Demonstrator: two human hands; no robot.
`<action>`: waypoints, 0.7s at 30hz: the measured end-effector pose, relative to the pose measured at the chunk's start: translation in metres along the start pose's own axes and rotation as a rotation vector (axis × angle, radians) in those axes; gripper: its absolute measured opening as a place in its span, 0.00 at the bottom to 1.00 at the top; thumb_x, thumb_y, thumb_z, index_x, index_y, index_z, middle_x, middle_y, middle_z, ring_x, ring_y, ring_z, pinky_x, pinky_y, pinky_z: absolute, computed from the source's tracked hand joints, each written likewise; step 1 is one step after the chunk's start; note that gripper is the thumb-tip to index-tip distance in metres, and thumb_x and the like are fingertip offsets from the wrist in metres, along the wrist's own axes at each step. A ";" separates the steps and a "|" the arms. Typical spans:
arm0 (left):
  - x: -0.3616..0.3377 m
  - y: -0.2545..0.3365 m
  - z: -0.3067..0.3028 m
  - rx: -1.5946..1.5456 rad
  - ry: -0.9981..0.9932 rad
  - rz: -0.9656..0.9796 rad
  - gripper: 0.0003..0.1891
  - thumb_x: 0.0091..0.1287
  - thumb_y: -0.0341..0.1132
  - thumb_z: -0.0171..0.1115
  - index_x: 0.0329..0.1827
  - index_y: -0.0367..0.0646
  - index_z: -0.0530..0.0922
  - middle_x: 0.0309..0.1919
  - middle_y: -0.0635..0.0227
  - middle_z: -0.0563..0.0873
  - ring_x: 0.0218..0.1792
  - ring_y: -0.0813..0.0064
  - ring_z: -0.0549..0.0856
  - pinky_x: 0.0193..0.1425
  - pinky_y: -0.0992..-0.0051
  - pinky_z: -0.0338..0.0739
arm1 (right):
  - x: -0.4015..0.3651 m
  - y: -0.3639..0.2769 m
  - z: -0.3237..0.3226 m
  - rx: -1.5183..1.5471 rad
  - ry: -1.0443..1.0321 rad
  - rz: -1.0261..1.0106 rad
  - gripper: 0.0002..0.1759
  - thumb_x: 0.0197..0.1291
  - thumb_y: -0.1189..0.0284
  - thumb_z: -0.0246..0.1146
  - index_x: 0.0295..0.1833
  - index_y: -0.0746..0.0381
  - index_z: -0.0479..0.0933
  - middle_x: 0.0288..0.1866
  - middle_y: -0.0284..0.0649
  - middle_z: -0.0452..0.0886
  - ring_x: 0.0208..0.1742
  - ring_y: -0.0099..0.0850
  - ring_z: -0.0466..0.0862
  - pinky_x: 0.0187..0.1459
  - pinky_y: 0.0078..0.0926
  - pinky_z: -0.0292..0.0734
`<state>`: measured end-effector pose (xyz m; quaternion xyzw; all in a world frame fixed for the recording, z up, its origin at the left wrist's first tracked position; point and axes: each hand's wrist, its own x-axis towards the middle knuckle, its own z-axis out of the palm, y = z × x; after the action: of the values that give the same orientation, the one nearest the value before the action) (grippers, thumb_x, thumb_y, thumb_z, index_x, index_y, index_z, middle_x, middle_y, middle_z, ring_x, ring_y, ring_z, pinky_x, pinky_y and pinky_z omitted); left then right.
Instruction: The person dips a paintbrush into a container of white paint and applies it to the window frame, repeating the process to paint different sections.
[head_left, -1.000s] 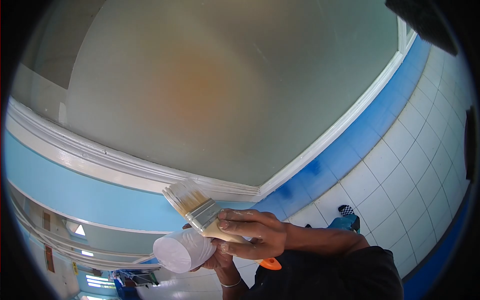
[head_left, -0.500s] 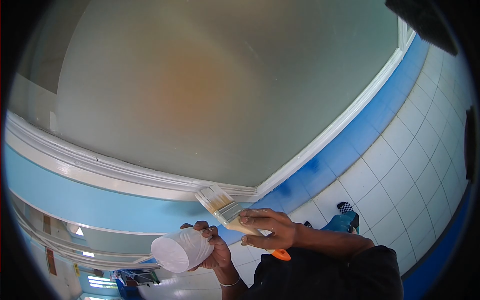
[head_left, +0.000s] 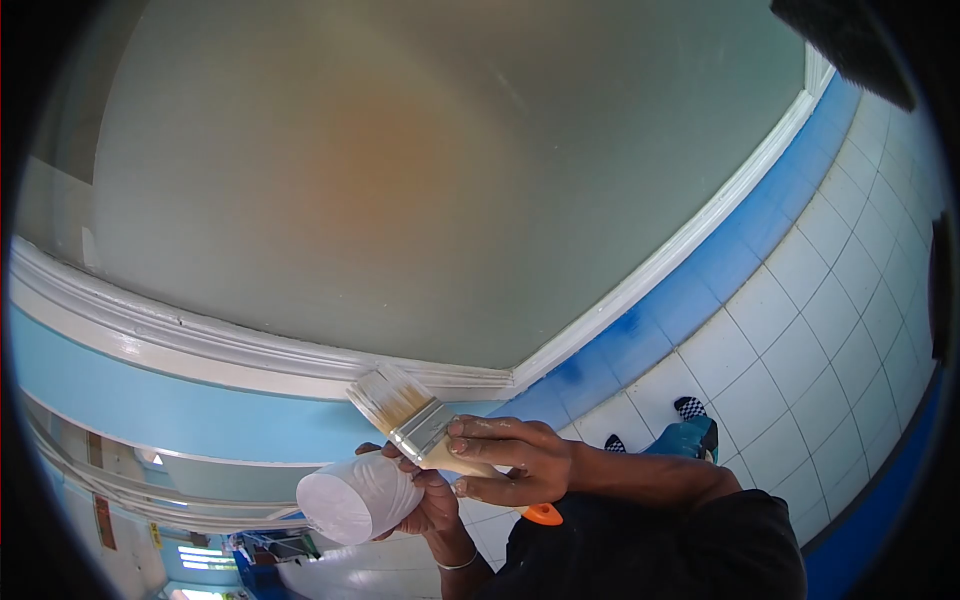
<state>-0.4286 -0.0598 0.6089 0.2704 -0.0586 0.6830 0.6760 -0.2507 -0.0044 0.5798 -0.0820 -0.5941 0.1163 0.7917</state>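
Observation:
My right hand (head_left: 515, 458) is closed around the wooden handle of a wide paintbrush (head_left: 400, 410). White paint coats the bristles, which overlap the white window frame (head_left: 250, 362) in this view; the handle's orange end shows below my palm. My left hand (head_left: 435, 505) wraps round a white plastic-looking cup (head_left: 358, 497), held tilted with its pale round end to the left. The brush's metal band passes close over my left fingertips and hides some of them.
A large frosted glass pane (head_left: 420, 220) fills the space above the frame. Light blue wall (head_left: 170, 402) runs below it at left, with a darker blue band (head_left: 690, 280) at right. White floor tiles (head_left: 790, 330) and checkered footwear (head_left: 689, 407) lie lower right.
The paintbrush and my right hand have moved left along the frame, nearer to the cup. My left hand and the cup have shifted only slightly left.

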 end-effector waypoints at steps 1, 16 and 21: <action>0.001 0.000 -0.001 -0.007 0.000 -0.006 0.57 0.44 0.36 0.90 0.79 0.50 0.62 0.73 0.53 0.67 0.72 0.52 0.70 0.75 0.53 0.72 | -0.003 0.001 -0.001 -0.017 -0.002 -0.001 0.11 0.54 0.74 0.79 0.43 0.62 0.87 0.61 0.55 0.81 0.64 0.51 0.84 0.55 0.42 0.91; 0.008 -0.005 -0.003 -0.026 0.018 -0.052 0.58 0.45 0.30 0.89 0.80 0.58 0.60 0.70 0.59 0.66 0.71 0.52 0.70 0.76 0.56 0.74 | -0.030 0.007 -0.027 -0.059 -0.081 0.072 0.15 0.53 0.71 0.80 0.45 0.59 0.87 0.60 0.51 0.81 0.63 0.49 0.85 0.52 0.34 0.92; 0.009 -0.011 -0.002 -0.045 0.018 -0.051 0.58 0.44 0.29 0.89 0.79 0.57 0.61 0.71 0.59 0.66 0.71 0.51 0.70 0.76 0.56 0.74 | -0.044 0.007 -0.038 -0.056 -0.129 0.123 0.15 0.52 0.72 0.80 0.46 0.60 0.87 0.59 0.51 0.81 0.62 0.49 0.85 0.52 0.34 0.92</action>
<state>-0.4181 -0.0502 0.6083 0.2503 -0.0609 0.6666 0.6995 -0.2269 -0.0095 0.5262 -0.1330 -0.6408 0.1529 0.7405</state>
